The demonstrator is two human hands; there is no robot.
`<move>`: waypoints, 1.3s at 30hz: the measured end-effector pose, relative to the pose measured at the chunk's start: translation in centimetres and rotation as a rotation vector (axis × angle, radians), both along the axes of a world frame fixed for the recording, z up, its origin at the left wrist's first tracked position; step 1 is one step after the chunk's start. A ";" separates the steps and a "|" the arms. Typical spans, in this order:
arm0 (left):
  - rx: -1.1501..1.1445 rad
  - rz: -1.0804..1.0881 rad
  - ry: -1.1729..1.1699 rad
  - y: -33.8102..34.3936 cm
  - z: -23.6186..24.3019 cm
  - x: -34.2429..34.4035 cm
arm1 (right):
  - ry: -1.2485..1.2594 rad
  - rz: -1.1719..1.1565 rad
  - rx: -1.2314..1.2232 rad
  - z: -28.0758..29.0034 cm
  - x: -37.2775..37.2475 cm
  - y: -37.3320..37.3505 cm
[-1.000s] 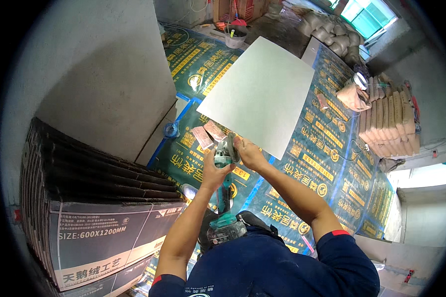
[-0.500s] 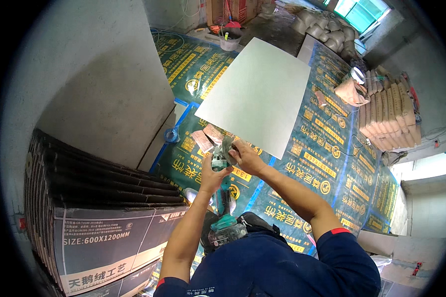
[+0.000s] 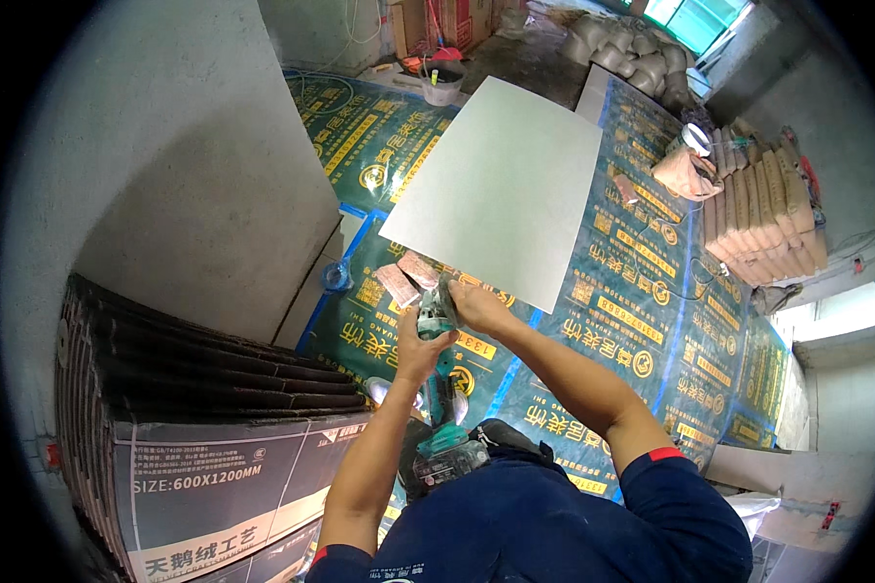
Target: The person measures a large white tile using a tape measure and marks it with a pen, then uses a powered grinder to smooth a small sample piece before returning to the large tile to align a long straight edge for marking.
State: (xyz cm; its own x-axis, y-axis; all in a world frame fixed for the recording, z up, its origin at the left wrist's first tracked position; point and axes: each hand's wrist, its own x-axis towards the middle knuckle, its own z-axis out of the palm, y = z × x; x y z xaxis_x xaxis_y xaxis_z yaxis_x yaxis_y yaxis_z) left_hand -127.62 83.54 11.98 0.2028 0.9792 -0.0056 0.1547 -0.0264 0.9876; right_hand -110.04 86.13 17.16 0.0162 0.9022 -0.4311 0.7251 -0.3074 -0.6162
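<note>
A teal cordless angle grinder (image 3: 442, 389) stands upright in front of me, its battery end low by my body. My left hand (image 3: 420, 345) is wrapped round its head. My right hand (image 3: 474, 308) grips the disc at the top, its fingertips partly hidden. Just beyond lie two pinkish rectangular blocks (image 3: 399, 285) on the green printed floor covering (image 3: 603, 360), near a large pale sheet (image 3: 491, 194).
Dark stacked tile boxes (image 3: 204, 486) lean at my left against the wall (image 3: 185, 194). A blue tape roll (image 3: 336, 277) lies near its corner. Stacked paper sacks (image 3: 763, 209), a white bucket (image 3: 695, 141) and a kinked hose are right. A pail (image 3: 442, 89) and grey bags (image 3: 637, 68) stand at the back.
The view has shifted a little, so the room's contents sit differently in the picture. My right fingers have moved slightly on the disc; both hands still hold the grinder.
</note>
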 end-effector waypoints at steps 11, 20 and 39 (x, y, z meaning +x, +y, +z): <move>-0.078 0.007 0.041 -0.1 0.8 -0.3 | -0.101 0.010 0.305 -0.2 -1.5 -1.8; -0.192 -0.012 -0.120 0.2 -0.3 -0.5 | 0.056 -0.217 0.248 -1.0 -1.9 -1.8; -0.247 -0.051 -0.173 0.4 -1.3 0.1 | 0.103 -0.134 0.384 -2.8 0.2 -2.9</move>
State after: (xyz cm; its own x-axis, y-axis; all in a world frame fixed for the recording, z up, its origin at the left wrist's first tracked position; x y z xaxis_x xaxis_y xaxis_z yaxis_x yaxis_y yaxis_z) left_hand -127.53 83.92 10.67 0.2704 0.9410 -0.2033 -0.0119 0.2144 0.9767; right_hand -109.80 83.23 14.38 0.1188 0.9905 -0.0696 0.6227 -0.1289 -0.7718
